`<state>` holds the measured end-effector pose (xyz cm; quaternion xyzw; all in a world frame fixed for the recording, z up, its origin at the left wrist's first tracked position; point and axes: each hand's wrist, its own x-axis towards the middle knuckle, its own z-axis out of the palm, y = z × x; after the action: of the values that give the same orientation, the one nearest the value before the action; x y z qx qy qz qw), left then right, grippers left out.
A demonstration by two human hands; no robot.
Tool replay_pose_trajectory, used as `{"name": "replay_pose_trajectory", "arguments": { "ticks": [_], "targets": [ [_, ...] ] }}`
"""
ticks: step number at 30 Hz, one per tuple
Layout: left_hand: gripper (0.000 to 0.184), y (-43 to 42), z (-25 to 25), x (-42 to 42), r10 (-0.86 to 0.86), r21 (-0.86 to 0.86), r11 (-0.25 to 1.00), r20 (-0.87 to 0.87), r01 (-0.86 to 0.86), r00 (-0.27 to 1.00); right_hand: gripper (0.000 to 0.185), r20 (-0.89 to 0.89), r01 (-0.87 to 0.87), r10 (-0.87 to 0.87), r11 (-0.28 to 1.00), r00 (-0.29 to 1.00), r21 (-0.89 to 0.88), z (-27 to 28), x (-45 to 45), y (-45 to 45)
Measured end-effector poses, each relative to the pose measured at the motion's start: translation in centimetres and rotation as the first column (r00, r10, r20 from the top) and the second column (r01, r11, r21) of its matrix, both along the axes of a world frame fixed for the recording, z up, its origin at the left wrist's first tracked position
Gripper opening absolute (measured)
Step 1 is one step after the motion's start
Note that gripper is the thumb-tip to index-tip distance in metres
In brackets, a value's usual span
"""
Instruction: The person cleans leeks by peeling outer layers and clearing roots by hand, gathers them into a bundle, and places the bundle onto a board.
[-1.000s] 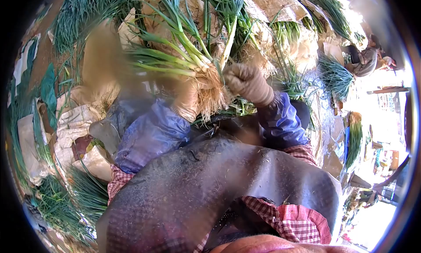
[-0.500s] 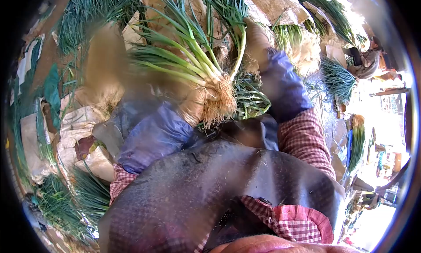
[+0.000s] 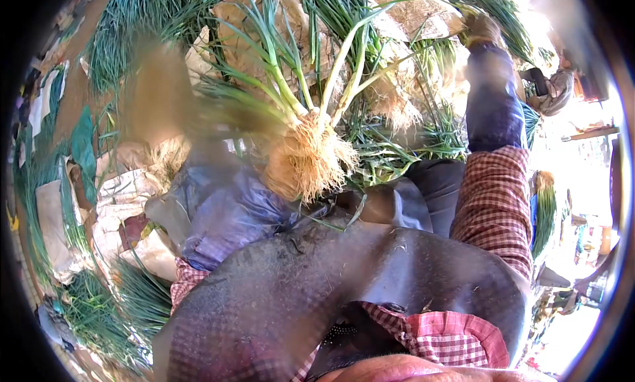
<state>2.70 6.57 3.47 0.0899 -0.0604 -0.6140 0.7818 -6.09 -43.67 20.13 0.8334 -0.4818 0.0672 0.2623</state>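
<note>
Visibly, green onions [image 3: 284,94] fan above the left grip [image 3: 280,165] clasping their roots [image 3: 325,160]; the right grip [image 3: 483,31] I cannot make out.

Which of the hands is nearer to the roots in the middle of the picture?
Left. The left hand is against the roots; the right hand is stretched well away, at upper right.

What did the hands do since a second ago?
The right hand moved up and to the right, away from the onions. Whether it grips anything now is too unclear to tell. The left hand still holds the onions near their roots.
</note>
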Motion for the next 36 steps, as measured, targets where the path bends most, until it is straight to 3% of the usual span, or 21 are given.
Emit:
{"name": "replay_pose_trajectory", "arguments": {
  "ticks": [2, 3, 4, 6, 8, 10, 11, 12, 14, 17, 19, 20, 21, 23, 24, 25, 26, 29, 33, 35, 36],
  "targets": [
    [0.049, -0.2, -0.2, 0.1, 0.000, -0.010, 1.000, 0.001, 0.000, 1.000, 0.046, -0.002, 0.026, -0.027, 0.995, 1.000, -0.091, -1.1, -1.7, -1.6],
    [0.049, -0.2, -0.2, 0.2, -0.003, -0.020, 1.000, 0.010, 0.003, 1.000, 0.047, 0.386, 0.074, -0.100, 0.994, 0.917, 0.082, -0.9, -1.8, 4.8],
    [0.049, -0.1, 0.0, 0.0, 0.037, 0.049, 0.998, 0.019, -0.037, 0.999, 0.053, 0.693, 0.049, -0.221, 0.965, 0.686, 0.259, -0.8, -2.1, 9.3],
    [0.049, -0.3, -0.4, 0.1, 0.025, 0.091, 0.995, 0.041, -0.028, 0.999, 0.056, 0.677, -0.234, -0.072, 0.907, 0.732, 0.350, -2.7, -2.7, 12.7],
    [0.047, -0.5, -0.7, 0.1, 0.000, 0.106, 0.994, 0.050, -0.005, 0.999, 0.051, 0.883, -0.741, 0.061, 0.573, 0.465, 0.350, -6.8, -3.2, 13.8],
    [0.047, -0.9, -1.3, 0.4, -0.007, 0.146, 0.989, 0.088, -0.006, 0.996, 0.045, 0.892, -0.882, -0.239, 0.194, 0.383, 0.430, -8.8, -2.1, 19.4],
    [0.047, -1.1, -1.6, 0.4, -0.010, 0.177, 0.984, 0.127, -0.013, 0.992, 0.045, 0.823, -0.909, -0.416, -0.021, 0.387, 0.417, -9.9, -1.6, 21.7],
    [0.047, -1.1, -1.8, 0.4, -0.012, 0.139, 0.990, 0.132, -0.006, 0.991, 0.044, 0.758, -0.887, -0.470, -0.153, 0.452, 0.435, -10.6, -1.1, 23.8],
    [0.048, -1.2, -1.0, 0.1, -0.006, 0.134, 0.991, 0.141, -0.013, 0.990, 0.047, 0.662, -0.788, -0.427, -0.310, 0.616, 0.532, -11.0, -0.7, 28.1],
    [0.049, -1.3, 0.0, 0.1, 0.010, 0.087, 0.996, 0.195, -0.027, 0.981, 0.045, 0.630, -0.717, -0.343, -0.325, 0.697, 0.616, -12.9, -1.0, 30.1],
    [0.050, -1.6, -1.4, 0.3, 0.023, 0.052, 0.998, -0.065, -0.020, 0.998, 0.039, 0.632, -0.725, -0.359, -0.290, 0.687, 0.624, -10.3, -2.5, 32.2],
    [0.050, -1.7, -2.3, 0.5, -0.049, -0.103, 0.994, -0.087, 0.040, 0.995, 0.038, 0.712, -0.773, -0.304, -0.297, 0.633, 0.561, -10.5, -3.3, 32.3],
    [0.050, -1.5, -1.9, 0.6, -0.050, -0.102, 0.994, -0.093, 0.041, 0.994, 0.038, 0.783, -0.814, -0.250, -0.307, 0.569, 0.494, -10.8, -4.2, 32.1],
    [0.050, -1.0, -0.7, 0.7, 0.018, 0.090, 0.996, 0.056, -0.023, 0.998, 0.039, 0.791, -0.817, -0.230, -0.281, 0.567, 0.503, -11.0, -5.7, 31.9],
    [0.051, -0.9, 0.7, 0.7, -0.019, 0.056, 0.998, 0.119, 0.012, 0.993, 0.040, 0.802, -0.822, -0.208, -0.256, 0.560, 0.508, -11.1, -6.1, 31.9],
    [0.051, -1.0, -0.1, 0.8, -0.018, 0.056, 0.998, 0.116, 0.011, 0.993, 0.040, 0.801, -0.821, -0.207, -0.257, 0.562, 0.510, -10.8, -6.0, 31.8],
    [0.052, -1.1, -1.6, 1.0, 0.029, 0.103, 0.994, 0.070, -0.036, 0.997, 0.043, 0.813, -0.862, -0.287, -0.137, 0.507, 0.489, -10.4, -5.8, 31.5],
    [0.053, -1.3, -1.8, 0.5, 0.055, 0.141, 0.989, -0.003, -0.054, 0.998, 0.046, 0.840, -0.912, -0.373, -0.041, 0.393, 0.408, -12.8, -4.1, 29.2],
    [0.052, -1.7, -1.4, 0.1, 0.048, 0.073, 0.996, 0.032, -0.051, 0.998, 0.060, 0.763, -0.874, -0.432, -0.299, 0.481, 0.382, -17.0, -0.9, 28.5],
    [0.051, -1.4, -1.3, 0.8, 0.014, 0.073, 0.997, 0.097, -0.021, 0.995, 0.054, 0.626, -0.775, -0.460, -0.329, 0.630, 0.540, -13.3, -1.1, 31.4],
    [0.050, -1.4, -1.7, 1.1, -0.007, 0.076, 0.997, 0.126, -0.003, 0.992, 0.043, 0.599, -0.780, -0.529, -0.225, 0.601, 0.584, -13.5, -1.4, 32.0]
  ]
}}
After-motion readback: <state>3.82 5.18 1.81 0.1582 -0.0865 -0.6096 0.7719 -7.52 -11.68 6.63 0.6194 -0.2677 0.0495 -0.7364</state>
